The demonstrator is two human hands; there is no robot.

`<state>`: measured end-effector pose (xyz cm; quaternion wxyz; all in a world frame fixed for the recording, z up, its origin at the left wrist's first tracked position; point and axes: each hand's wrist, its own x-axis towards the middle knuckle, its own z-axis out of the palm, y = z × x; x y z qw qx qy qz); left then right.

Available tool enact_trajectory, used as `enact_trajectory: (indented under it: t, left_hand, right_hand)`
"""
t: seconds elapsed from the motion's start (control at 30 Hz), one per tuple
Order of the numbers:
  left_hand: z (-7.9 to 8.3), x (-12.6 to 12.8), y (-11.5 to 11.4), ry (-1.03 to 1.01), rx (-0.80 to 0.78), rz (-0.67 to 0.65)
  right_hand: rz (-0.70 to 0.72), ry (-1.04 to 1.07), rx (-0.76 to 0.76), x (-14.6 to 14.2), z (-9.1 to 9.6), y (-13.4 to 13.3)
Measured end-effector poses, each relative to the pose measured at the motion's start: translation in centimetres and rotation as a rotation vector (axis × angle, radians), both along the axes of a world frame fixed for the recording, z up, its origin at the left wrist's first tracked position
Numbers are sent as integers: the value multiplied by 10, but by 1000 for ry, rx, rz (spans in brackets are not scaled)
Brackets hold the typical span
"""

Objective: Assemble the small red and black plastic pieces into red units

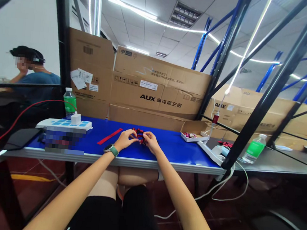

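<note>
My left hand [125, 139] and my right hand [151, 142] meet over the middle of the blue table [177, 151]. Both are curled in a pinch on a small red and black object [138, 133] held between them just above the tabletop. What the object is stays unclear at this size. A green-banded watch sits on my left wrist. A flat red strip [109, 136] lies on the table a little left of my left hand.
A white power strip [64, 123] and a green-labelled bottle [70, 102] stand at the left. A small cardboard tray [192, 136] with small parts, another power strip [211, 153] and a second bottle [253, 148] are at the right. Cardboard boxes line the back. A person sits far left.
</note>
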<state>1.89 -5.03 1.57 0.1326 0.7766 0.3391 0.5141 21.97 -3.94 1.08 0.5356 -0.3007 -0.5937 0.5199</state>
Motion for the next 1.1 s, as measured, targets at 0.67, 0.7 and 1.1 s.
enact_trajectory:
  t: [0.67, 0.7, 1.1]
  left_hand:
    - [-10, -16, 2, 194, -125, 944]
    - [-11, -15, 0, 213, -170, 969]
    - [-19, -15, 1, 313, -214, 1026]
  right_hand:
    - [-382, -932, 602, -6, -9, -8]
    - [-445, -957, 576, -5, -10, -8]
    - [-403, -1286, 675, -7, -2, -1]
